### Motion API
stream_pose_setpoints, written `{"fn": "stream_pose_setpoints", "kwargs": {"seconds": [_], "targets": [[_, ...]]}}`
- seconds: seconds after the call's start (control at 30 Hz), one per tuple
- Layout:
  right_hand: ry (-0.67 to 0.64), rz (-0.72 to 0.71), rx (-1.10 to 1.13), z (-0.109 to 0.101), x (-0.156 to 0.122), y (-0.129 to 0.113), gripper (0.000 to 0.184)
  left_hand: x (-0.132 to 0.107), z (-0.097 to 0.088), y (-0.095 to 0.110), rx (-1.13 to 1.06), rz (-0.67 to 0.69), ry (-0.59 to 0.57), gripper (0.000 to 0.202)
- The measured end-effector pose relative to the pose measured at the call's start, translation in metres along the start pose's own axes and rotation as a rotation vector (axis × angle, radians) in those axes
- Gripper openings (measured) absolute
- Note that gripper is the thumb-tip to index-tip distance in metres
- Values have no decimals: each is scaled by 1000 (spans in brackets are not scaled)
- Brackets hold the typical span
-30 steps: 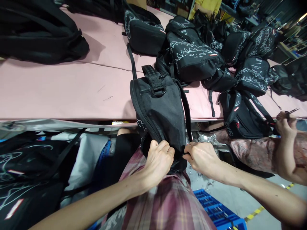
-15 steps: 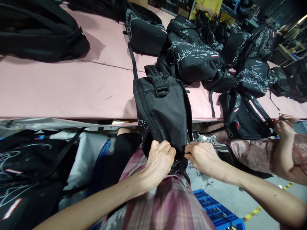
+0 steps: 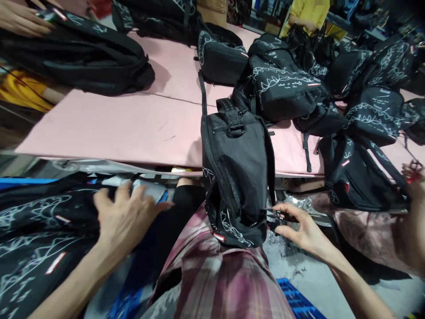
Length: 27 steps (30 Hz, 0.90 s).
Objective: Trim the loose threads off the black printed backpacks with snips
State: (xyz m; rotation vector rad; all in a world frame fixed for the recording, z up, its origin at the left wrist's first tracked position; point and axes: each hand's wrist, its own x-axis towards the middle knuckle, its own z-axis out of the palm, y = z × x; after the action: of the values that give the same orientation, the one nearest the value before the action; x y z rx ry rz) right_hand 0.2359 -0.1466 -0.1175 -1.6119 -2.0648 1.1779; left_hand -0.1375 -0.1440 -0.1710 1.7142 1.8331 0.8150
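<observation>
A black backpack (image 3: 239, 164) hangs over the near edge of the pink table (image 3: 116, 128), its lower end with white line drawings resting on my plaid-clad lap. My right hand (image 3: 300, 228) is beside the bag's lower right corner, thumb and fingers pinched on a small black strap end (image 3: 281, 217) coming off the bag. My left hand (image 3: 124, 217) is off the backpack, out to the left. Its fingers are spread and hold nothing. They hover over a heap of black printed bags (image 3: 40, 230) below the table edge, next to something white (image 3: 149, 190).
Several black backpacks with white drawings (image 3: 285, 84) are piled at the table's back right; a big black bag (image 3: 86, 57) lies at the back left under another person's hand (image 3: 20, 20). A co-worker's hand (image 3: 413, 177) works at the right edge. A blue crate (image 3: 299, 303) stands on the floor.
My left hand let go of the backpack's lower end and swung left over the heap of bags, opening. My right hand stayed at the bag's corner. The view shifted slightly.
</observation>
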Motion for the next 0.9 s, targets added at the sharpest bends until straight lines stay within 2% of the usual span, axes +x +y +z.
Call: {"fn": "stream_pose_setpoints", "kwargs": {"seconds": [0.07,0.13,0.2,0.27,0.33,0.43,0.5,0.63,0.7,0.73,0.8,0.83,0.9], "targets": [[-8,-78,-110,7,1,-1,28,0,2,7,109,104,95,19],[-33,-181,-226,17,2,-2,28,-5,17,29,141,320,77,19],[-22,-282,-344,29,2,0,29,-11,41,59,71,568,-61,19],[61,-392,-433,41,0,7,25,-15,66,88,32,704,-228,19],[162,-496,-450,51,-3,17,24,-15,86,109,113,699,-401,17],[264,-578,-396,61,-6,31,24,-8,101,124,323,634,-631,12],[283,-611,-381,64,-6,35,24,-1,107,125,346,672,-715,11],[270,-641,-352,66,-1,36,25,6,113,121,272,759,-797,12],[305,-632,-321,67,1,35,23,6,105,119,228,750,-774,12],[325,-626,-303,67,2,35,21,6,98,119,172,747,-723,12],[361,-611,-281,69,4,35,17,9,75,115,-11,712,-550,16],[377,-603,-286,71,5,34,16,12,61,112,-107,648,-440,18],[415,-576,-329,74,11,31,15,28,31,105,-255,413,-181,20]]}}
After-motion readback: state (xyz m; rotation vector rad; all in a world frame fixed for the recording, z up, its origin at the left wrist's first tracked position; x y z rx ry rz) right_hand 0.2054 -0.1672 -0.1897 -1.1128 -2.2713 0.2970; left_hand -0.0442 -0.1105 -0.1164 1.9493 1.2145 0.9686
